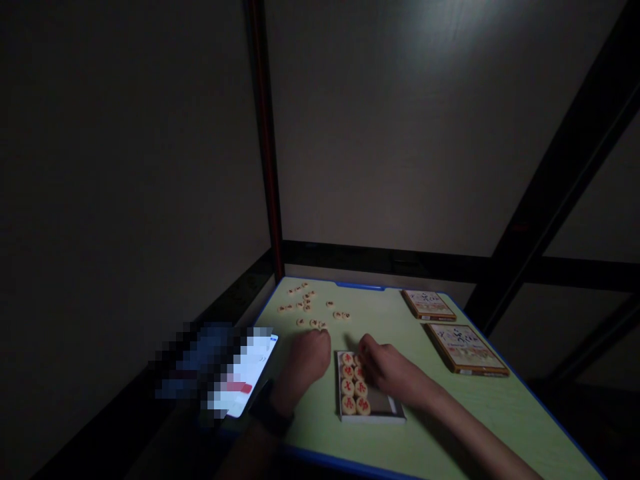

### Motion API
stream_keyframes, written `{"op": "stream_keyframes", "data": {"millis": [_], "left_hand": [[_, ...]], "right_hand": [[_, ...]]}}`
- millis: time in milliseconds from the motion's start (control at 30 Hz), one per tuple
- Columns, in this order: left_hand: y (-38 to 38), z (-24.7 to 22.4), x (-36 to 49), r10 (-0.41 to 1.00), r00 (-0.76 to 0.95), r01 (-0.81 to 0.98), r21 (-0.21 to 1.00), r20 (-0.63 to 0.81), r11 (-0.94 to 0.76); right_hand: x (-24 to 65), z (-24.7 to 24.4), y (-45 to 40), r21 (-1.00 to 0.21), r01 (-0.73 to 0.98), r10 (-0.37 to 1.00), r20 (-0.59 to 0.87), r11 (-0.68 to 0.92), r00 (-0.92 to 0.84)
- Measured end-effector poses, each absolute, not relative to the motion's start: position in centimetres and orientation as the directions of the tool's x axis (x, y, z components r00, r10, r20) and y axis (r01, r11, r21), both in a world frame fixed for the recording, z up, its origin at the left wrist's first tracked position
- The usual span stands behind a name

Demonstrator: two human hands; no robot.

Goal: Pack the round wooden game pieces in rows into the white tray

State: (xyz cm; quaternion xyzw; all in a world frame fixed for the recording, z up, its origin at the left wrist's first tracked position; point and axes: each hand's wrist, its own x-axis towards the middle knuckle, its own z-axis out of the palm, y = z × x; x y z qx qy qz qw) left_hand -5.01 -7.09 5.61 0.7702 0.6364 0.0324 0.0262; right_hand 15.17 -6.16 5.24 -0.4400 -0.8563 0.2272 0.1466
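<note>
Round wooden pieces with red characters (348,387) stand in two columns at the left side of a shallow open box (383,419). My right hand (383,365) is over the upper part of this box, its fingers closed and bent down by the top pieces; what they hold, if anything, is hidden. To the left of the box, my left hand (311,353) is curled above the table, close to loose pieces (313,323). Its fingertips face away, and nothing in them can be made out. A dark band circles my left wrist.
Several more pieces (307,304) lie scattered at the table's far left. Two flat printed boxes (469,348) (429,305) rest on the right side. A lit phone-like screen (250,373) is at the left edge of the blue-rimmed green table (515,427).
</note>
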Motion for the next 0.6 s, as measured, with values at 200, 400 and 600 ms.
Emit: {"op": "stream_keyframes", "data": {"millis": [200, 400, 600], "left_hand": [[-4.7, 6.5, -4.4, 0.997, 0.072, 0.996, 0.052, 0.022, -0.073], [-3.0, 5.7, -5.3, 0.966, -0.093, 0.996, 0.028, 0.241, 0.089], [-2.6, 3.5, -5.8, 0.937, -0.156, 0.988, 0.035, 0.313, 0.153]], "right_hand": [[14.4, 5.1, -5.9, -0.456, 0.73, 0.818, -0.008, 0.509, -0.576], [14.6, 5.4, -5.6, -0.504, 0.723, 0.821, -0.047, 0.472, -0.569], [14.2, 5.5, -5.8, -0.567, 0.681, 0.808, -0.045, 0.463, -0.588]]}}
